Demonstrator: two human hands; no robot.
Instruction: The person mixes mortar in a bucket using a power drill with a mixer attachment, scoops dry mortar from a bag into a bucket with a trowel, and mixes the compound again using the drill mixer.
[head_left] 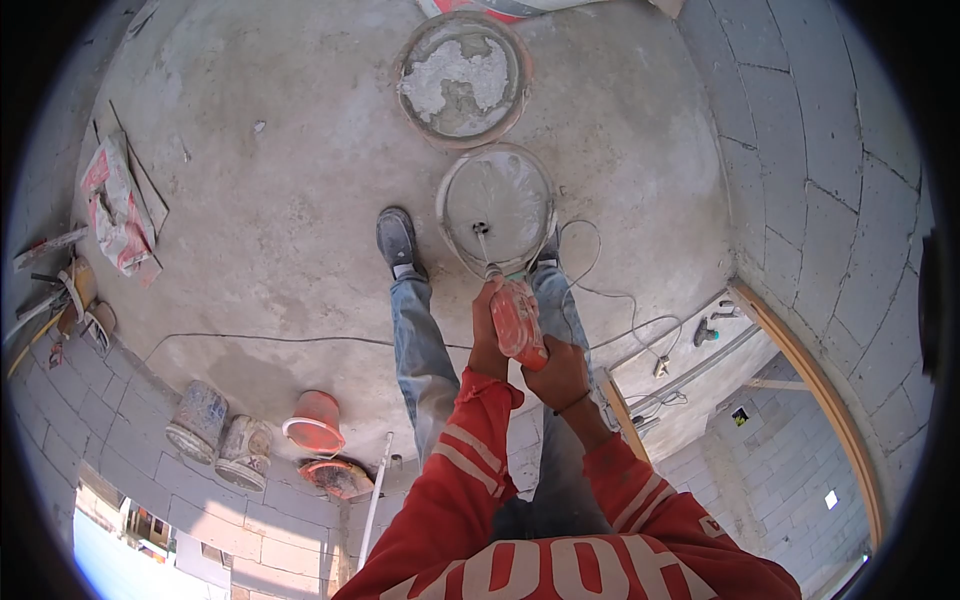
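Observation:
A red power drill points away from me, held in both hands over a round bucket between my feet. My left hand grips the drill's left side near its front. Closed around the rear handle is my right hand. The drill's metal mixing shaft dips into smooth, wet grey mix, where a small dark hollow surrounds it. Whatever is on the shaft's lower end is hidden in the mix. Just beyond stands a second round tub with lumpy pale material in it.
A power cable loops across the floor to my right, and another cable runs to my left. Stained buckets and a red bucket stand behind left. A torn sack lies far left. Block walls border the floor.

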